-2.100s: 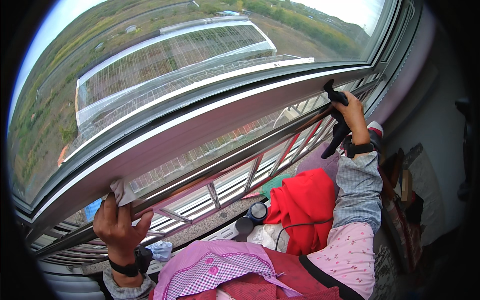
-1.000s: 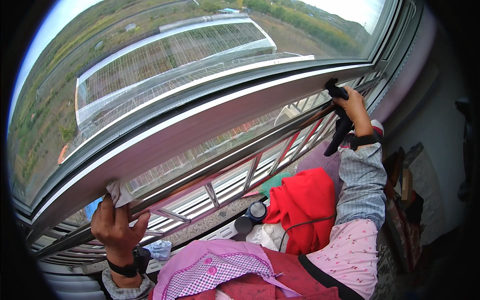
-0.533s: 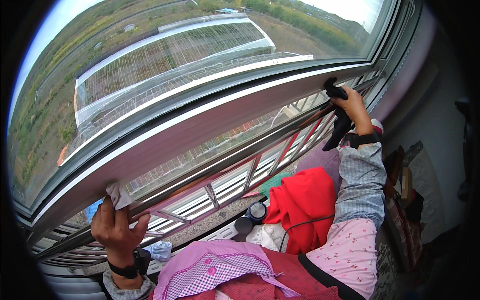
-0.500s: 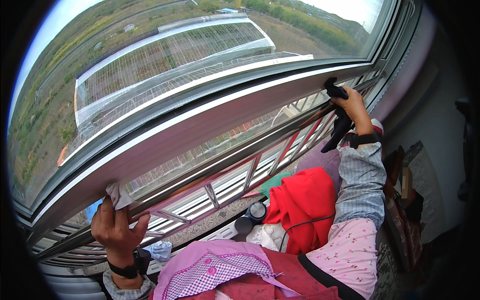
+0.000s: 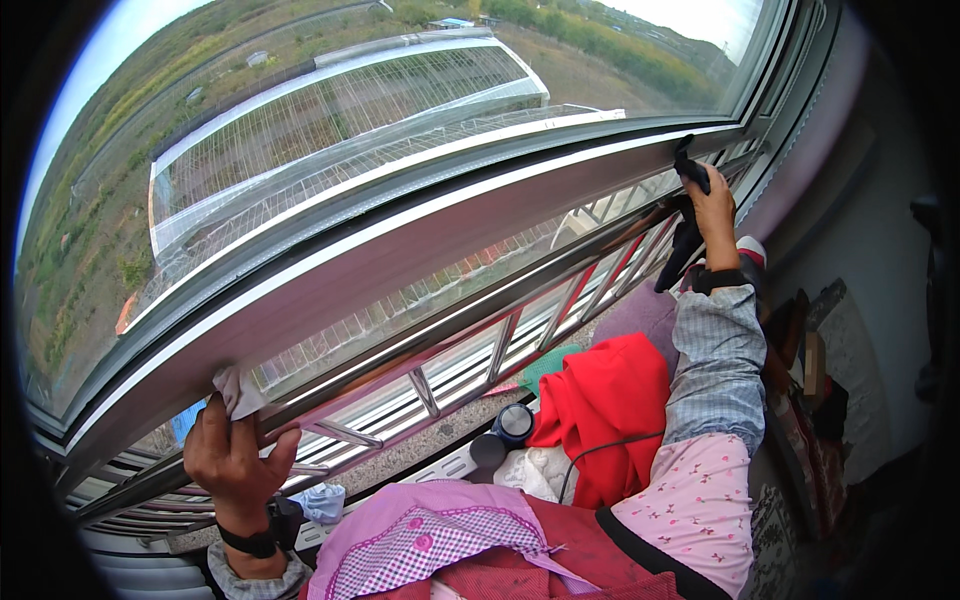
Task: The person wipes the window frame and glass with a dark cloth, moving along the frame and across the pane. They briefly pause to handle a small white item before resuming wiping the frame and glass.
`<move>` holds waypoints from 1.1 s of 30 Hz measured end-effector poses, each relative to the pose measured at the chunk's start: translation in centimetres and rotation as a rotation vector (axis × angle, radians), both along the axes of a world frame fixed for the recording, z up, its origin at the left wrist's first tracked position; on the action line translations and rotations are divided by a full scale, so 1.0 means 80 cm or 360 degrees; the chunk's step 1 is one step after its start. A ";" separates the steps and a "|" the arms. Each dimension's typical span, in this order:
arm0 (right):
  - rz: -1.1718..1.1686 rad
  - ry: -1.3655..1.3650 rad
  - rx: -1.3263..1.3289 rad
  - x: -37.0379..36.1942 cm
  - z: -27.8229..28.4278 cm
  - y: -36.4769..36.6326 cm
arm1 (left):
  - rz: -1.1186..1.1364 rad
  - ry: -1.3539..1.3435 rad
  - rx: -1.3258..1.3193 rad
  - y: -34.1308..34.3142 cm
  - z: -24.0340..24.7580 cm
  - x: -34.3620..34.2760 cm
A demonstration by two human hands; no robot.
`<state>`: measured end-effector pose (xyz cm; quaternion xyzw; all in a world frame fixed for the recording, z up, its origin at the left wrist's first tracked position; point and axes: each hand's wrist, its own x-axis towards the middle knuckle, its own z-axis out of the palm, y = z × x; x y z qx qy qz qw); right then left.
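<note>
My left hand (image 5: 235,465) has its fingers bent over a pale crumpled cloth (image 5: 240,392), which touches the lower edge of the window frame (image 5: 320,285). Its thumb sticks out beside the dark metal rail (image 5: 420,343). At the far right end of the frame, my right hand (image 5: 715,212) grips a black cloth (image 5: 684,245). One end of that cloth pokes up against the frame edge; the rest hangs down past the rail. Some fingertips of the right hand are hidden behind the cloth.
Below the rail run shiny metal bars (image 5: 422,392). On the sill are a dark-lidded round container (image 5: 514,424), a red cloth (image 5: 605,415) with a dark cord over it, and a light blue cloth (image 5: 320,502). Outside the glass stands a greenhouse-like frame (image 5: 350,115).
My right hand has moved slightly up and to the right along the frame, taking the black cloth with it. The left hand and its pale cloth stay put.
</note>
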<state>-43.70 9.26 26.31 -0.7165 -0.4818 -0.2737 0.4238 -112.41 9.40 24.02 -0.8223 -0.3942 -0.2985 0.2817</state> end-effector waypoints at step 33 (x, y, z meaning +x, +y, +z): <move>0.0097 0.0741 0.0486 -0.005 -0.004 -0.024 | 0.0010 0.0033 -0.0019 0.000 -0.003 -0.002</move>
